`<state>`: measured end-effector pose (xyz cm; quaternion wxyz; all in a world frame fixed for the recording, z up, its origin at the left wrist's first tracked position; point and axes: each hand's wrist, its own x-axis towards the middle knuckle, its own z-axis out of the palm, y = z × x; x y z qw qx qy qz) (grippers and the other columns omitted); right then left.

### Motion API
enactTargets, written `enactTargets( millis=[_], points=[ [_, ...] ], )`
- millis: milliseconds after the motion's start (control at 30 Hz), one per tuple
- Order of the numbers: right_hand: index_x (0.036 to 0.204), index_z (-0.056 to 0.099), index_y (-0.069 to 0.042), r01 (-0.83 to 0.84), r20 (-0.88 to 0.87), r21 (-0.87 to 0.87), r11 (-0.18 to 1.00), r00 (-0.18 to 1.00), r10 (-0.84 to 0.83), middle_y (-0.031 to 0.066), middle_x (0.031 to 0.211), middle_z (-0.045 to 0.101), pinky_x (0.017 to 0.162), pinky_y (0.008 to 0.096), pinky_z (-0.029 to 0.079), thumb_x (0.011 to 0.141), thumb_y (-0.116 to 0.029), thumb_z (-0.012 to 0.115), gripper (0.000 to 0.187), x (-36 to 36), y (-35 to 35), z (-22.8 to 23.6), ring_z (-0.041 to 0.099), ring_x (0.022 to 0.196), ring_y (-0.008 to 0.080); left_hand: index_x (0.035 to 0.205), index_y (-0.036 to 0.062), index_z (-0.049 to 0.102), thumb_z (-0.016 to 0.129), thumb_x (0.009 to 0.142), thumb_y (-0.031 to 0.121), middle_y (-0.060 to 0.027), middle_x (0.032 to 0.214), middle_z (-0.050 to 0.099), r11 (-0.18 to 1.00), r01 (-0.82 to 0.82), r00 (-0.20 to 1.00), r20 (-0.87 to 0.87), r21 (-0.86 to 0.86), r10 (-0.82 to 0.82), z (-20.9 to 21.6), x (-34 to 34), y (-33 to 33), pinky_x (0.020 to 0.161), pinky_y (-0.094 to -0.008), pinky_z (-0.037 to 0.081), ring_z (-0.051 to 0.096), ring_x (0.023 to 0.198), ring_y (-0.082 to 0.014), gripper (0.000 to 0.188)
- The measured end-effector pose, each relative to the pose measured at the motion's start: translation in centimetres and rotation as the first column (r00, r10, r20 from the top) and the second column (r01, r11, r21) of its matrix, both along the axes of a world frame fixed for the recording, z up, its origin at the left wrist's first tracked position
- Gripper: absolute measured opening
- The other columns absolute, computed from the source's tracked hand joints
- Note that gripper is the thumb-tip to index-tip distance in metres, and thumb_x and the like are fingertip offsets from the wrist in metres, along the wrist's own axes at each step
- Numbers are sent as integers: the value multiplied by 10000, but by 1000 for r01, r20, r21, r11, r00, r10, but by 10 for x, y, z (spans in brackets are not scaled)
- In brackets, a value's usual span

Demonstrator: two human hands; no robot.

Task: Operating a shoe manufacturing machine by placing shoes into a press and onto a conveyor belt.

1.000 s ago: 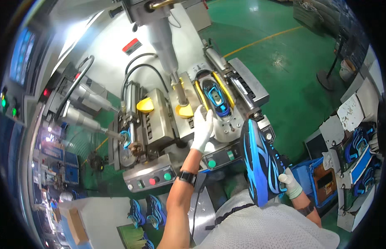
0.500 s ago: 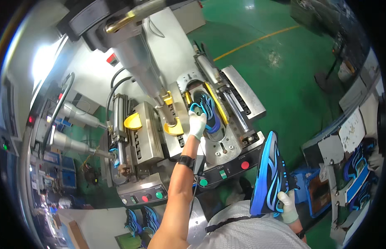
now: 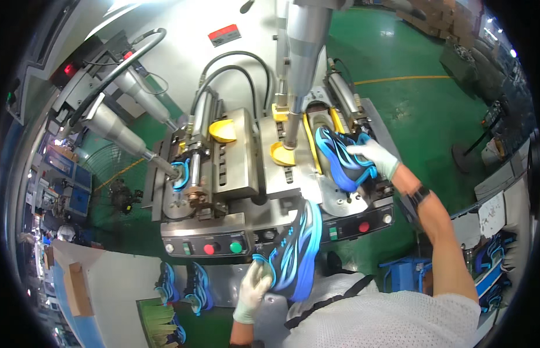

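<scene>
Low in the middle, my left hand (image 3: 253, 290), in a pale glove, is closed on the collar of a blue-and-black sneaker (image 3: 304, 249), its toe pointing up and away. My right hand (image 3: 374, 156), also gloved, grips a second sneaker (image 3: 342, 162) by its heel end. That sneaker is tilted over the right station of a metal press machine (image 3: 345, 203), between yellow side pads (image 3: 311, 145). Whether it touches the station's bed I cannot tell. Beside it, a metal piston (image 3: 293, 124) comes down to a yellow curved pad (image 3: 282, 154).
Left of the piston is a second station with a yellow pad (image 3: 223, 131). Push buttons (image 3: 235, 247) line the front panel. More sneakers (image 3: 198, 288) lie at the lower left, and others (image 3: 495, 252) on a rack at right. A fan (image 3: 122, 194) stands at left.
My left hand has come away from the station, now low with a sneaker. My right hand has moved from lower right up to the station with its sneaker. The view has swung left.
</scene>
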<state>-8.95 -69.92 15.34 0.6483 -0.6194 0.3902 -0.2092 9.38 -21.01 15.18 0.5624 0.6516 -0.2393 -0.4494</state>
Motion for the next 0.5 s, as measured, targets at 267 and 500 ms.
enactTargets(
  millis=[267,500],
  points=[
    [921,711,15,-102,-494,-668,737,801,-337,278,973,704,930,465,534,770,-349,721,394,112,-43,-114,684,1023,418,1416,-87,427,606,925,41,-172,1252,608,782,-476,873,324,401,365,-54,-72,141,996,-319,482,597,1145,-215,537],
    [988,700,-6,-147,-298,-575,805,954,-39,28,913,707,739,354,518,852,-273,804,317,98,-109,-141,634,815,152,1482,-101,323,699,853,121,-352,1439,449,708,-683,545,771,179,331,-301,-91,172,1161,-469,360,451,1344,-480,765]
  ],
)
